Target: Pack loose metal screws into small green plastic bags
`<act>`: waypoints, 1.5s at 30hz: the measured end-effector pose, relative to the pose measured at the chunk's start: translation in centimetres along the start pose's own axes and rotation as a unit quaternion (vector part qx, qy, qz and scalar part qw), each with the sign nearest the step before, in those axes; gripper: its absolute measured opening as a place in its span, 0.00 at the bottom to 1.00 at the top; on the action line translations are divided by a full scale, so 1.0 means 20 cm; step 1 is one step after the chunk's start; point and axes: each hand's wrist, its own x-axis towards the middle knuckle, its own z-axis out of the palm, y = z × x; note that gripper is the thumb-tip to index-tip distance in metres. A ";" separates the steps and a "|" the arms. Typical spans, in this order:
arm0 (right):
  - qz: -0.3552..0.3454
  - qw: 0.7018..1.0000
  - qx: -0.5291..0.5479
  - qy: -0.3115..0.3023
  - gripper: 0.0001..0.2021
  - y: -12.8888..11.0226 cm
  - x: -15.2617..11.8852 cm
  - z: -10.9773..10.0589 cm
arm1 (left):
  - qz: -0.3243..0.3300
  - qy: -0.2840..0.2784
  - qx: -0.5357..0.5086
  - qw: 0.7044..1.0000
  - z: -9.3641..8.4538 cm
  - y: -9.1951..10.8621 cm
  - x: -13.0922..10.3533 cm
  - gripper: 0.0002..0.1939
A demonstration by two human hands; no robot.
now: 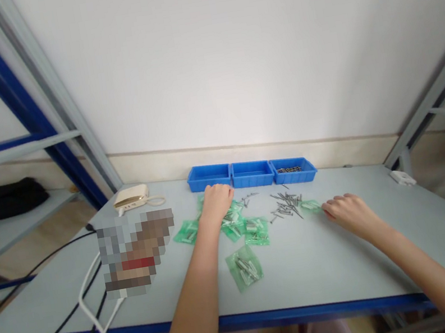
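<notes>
Far left of the left fingers, a cream device [131,197] sat on the table [307,266], with a white cable [80,284] looping down toward the near edge. Closer in, just left of that hand, lay an outer green packet [185,232]. And here was the left hand [216,201], down over a cluster of green packets [231,217], its fingers bent and pointing away from the person; their tips were hidden, so whether they gripped anything, I couldn't tell. Nearer the person than those fingers lay a separate green packet [244,268] with metal pieces inside. Just beyond them stood the left blue bin [210,184], then the middle blue bin [253,180] to their right.

Across to the loose metal pins [286,205], scattered between the two hands, with the right blue bin [296,178] behind them, more metal pieces in it. Now the key spot: the small green bag [309,206] reached leftward from the right fingers, its long axis roughly side to side, its left end by the pins. The right hand [347,214] was clearly nearer, fingers curled together, seemingly pinching the bag's right end. Farther right and beyond them, a white object [402,178].
</notes>
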 end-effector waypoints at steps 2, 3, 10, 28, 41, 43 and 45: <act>0.035 0.999 0.028 0.030 0.11 0.03 0.00 -0.02 | -0.001 0.017 -0.001 1.000 0.00 0.00 0.00 0.17; 0.061 0.996 0.049 0.048 0.11 0.05 0.01 -0.04 | -0.001 0.033 0.000 0.999 0.00 0.00 0.01 0.18; 0.171 0.948 0.235 0.133 0.10 -0.06 0.29 -0.32 | -0.012 0.108 -0.030 0.994 0.03 0.01 0.02 0.18; 0.029 0.903 0.430 -0.005 0.11 0.12 0.39 0.15 | -0.077 0.161 -0.073 0.981 -0.02 0.03 0.04 0.18; 0.026 0.888 0.459 0.009 0.08 0.11 0.38 0.27 | 0.046 0.146 -0.013 0.988 0.05 0.18 0.02 0.18; 0.035 0.883 0.466 0.035 0.09 0.11 0.38 0.26 | 0.067 0.146 -0.014 0.987 0.05 0.20 0.01 0.17; 0.052 0.866 0.492 0.071 0.09 0.09 0.38 0.23 | 0.102 0.144 -0.031 0.984 0.05 0.23 0.00 0.15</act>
